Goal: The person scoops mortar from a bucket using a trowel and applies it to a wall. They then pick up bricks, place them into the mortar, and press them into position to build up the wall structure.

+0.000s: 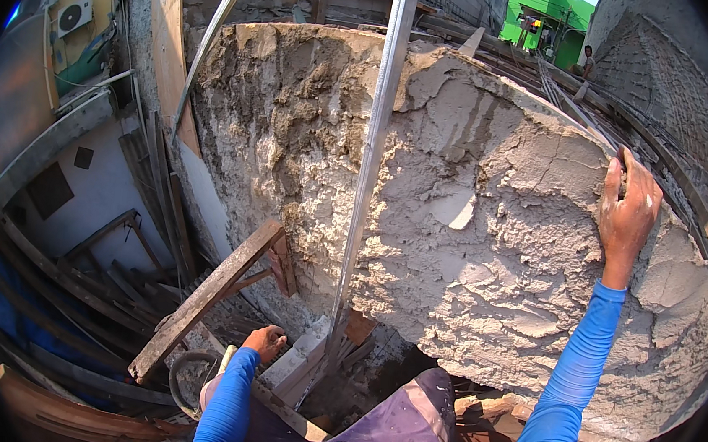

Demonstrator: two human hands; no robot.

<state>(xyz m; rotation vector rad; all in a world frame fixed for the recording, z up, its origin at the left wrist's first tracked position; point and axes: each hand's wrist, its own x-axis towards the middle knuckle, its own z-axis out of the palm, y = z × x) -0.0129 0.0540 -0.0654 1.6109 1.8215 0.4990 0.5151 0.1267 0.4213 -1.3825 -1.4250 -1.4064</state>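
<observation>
In front of me stands a rough, unevenly plastered wall (485, 258). My right hand (632, 203) is raised to its upper right edge, the fingers bent and pinched together. A thin strip runs up to those fingertips; what they grip cannot be made out. Low on the left, my left hand (265, 343) is closed with curled fingers, beside a pale block (300, 355). Whatever it may hold is hidden. A long silver metal bar (370, 155) rises in front of the wall, apart from both hands, its lower end near the block.
A wooden beam (208, 299) slants up at the left, above stacked old timber (62, 280). Another curved metal strip (209, 48) leans by a plywood board (171, 45). Long bars and planks (566, 105) lie behind the wall's top. A person (585, 63) is far back right.
</observation>
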